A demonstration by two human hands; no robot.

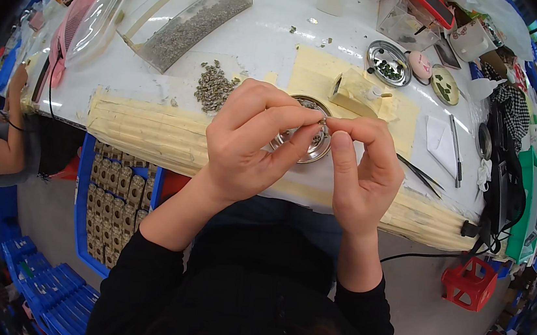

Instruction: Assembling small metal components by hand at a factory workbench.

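Observation:
Both of my hands meet over a round shiny metal dish [314, 156], fingertips almost touching. My left hand [251, 141] pinches a tiny metal-looking piece [323, 120] between thumb and index finger; its exact kind is too small to make out. My right hand [367, 171] is curled, with its index fingertip against the same piece and its thumb just below. Small loose parts lie in the dish, which my fingers partly hide. To the left of my left hand spreads a heap of small grey metallic parts [214, 88].
A clear box [195, 26] of similar parts stands at the far left. Beyond the dish is a yellowish block [359, 92]; black tweezers [421, 176] lie to the right. Yellow tape [148, 125] covers the table's front edge. A blue tray [85, 213] of metal pieces sits below.

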